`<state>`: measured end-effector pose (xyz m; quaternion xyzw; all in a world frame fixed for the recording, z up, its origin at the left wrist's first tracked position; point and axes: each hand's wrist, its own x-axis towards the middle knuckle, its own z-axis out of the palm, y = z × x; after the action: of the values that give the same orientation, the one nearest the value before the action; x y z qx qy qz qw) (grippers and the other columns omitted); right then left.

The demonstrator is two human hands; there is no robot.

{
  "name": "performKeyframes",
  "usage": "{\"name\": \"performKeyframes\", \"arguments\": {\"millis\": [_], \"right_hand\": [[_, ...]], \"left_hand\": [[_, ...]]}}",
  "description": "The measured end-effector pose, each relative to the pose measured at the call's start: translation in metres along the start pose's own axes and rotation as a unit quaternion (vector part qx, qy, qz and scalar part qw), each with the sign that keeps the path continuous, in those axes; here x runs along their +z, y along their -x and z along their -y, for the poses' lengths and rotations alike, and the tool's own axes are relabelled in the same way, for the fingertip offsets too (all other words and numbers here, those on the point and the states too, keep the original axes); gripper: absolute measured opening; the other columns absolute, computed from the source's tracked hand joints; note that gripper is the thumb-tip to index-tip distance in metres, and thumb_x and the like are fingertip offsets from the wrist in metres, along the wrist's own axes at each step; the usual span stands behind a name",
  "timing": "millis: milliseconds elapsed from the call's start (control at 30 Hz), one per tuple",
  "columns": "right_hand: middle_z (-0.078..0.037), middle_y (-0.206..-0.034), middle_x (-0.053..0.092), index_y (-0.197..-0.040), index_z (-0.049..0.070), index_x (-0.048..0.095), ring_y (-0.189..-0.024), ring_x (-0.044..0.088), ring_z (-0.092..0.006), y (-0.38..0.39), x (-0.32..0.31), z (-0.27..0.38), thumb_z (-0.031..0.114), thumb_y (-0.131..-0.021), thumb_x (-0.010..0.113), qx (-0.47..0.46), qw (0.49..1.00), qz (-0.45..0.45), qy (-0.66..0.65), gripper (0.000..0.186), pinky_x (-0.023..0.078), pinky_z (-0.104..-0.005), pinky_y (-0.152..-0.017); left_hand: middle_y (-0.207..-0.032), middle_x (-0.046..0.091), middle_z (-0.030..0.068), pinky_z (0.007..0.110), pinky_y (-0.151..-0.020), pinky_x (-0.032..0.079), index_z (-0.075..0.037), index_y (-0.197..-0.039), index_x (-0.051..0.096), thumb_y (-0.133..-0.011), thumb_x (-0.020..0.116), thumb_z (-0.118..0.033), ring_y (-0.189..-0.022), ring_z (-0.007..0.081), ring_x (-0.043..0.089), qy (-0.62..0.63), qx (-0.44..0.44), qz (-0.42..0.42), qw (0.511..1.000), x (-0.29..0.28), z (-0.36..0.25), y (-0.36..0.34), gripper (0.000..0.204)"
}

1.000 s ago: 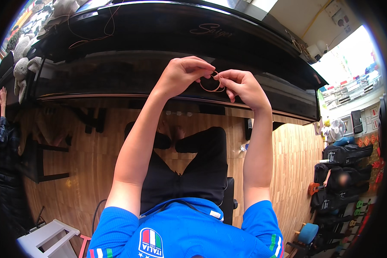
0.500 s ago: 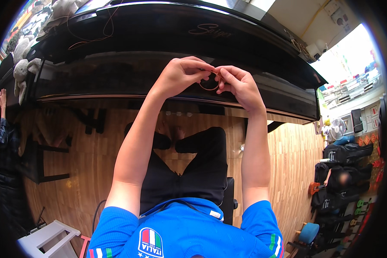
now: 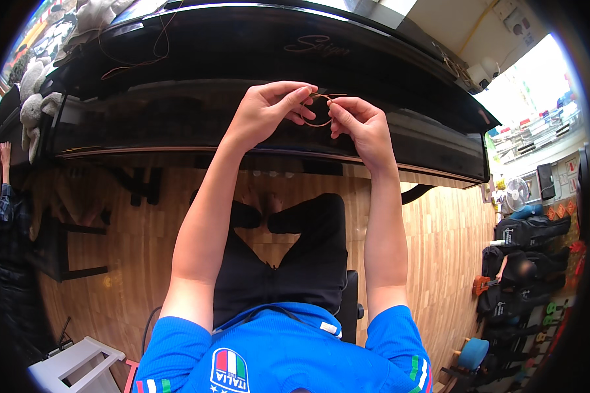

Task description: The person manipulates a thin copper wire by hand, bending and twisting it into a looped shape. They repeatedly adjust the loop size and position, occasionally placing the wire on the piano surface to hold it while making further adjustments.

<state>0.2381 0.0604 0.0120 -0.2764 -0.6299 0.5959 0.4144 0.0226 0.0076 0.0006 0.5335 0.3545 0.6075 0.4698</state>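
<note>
My left hand (image 3: 265,114) pinches a thin tan cord (image 3: 316,124) bent into a loop, its thumb and index finger near the top of the loop. My right hand (image 3: 364,131) grips the same cord at the loop's right side, with a short end sticking out above the fingers. Both hands are raised in front of a glossy black piano (image 3: 177,118). More loose cord (image 3: 131,67) lies over the piano's upper left part. My legs are bent below, in dark trousers.
Grey plush toys (image 3: 31,111) sit at the piano's left. Another person (image 3: 0,209) in plaid is at the far left. A white stool (image 3: 78,363) is lower left. At the right are a fan (image 3: 516,193), black instrument cases (image 3: 524,230) and a blue stool (image 3: 472,354).
Both hands have moved a little up and to the left. The loop has changed shape, with a cord end now poking out rightward above my right fingers.
</note>
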Motion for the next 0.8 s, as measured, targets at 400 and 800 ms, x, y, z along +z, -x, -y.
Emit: {"name": "performKeyframes", "arguments": {"millis": [400,800], "right_hand": [[-0.009,-0.092,0.071,-0.118,-0.004,0.065,-0.077,0.069,-0.0118,0.0,0.027,-0.018,0.003,-0.092,0.072,-0.134,0.984,-0.113,0.028,0.028,0.059,-0.0252,-0.07],[-0.009,-0.096,0.072,-0.106,0.003,0.075,-0.085,0.071,-0.0144,-0.01,0.039,-0.018,0.003,-0.09,0.073,-0.274,0.899,-0.194,0.281,0.017,0.058,-0.0256,-0.072]], "left_hand": [[-0.099,0.069,0.0116,0.027,-0.07,0.059,-0.003,-0.116,0.059,-0.103,0.061,-0.02,-0.083,0.0198,0.074,0.014,0.016,-0.052,0.998,0.001,0.0,0.001,0.022],[-0.102,0.071,0.0123,0.029,-0.073,0.058,-0.001,-0.116,0.066,-0.103,0.057,-0.018,-0.087,0.0215,0.074,0.07,-0.017,-0.016,0.997,-0.003,-0.001,-0.001,0.023]]}}
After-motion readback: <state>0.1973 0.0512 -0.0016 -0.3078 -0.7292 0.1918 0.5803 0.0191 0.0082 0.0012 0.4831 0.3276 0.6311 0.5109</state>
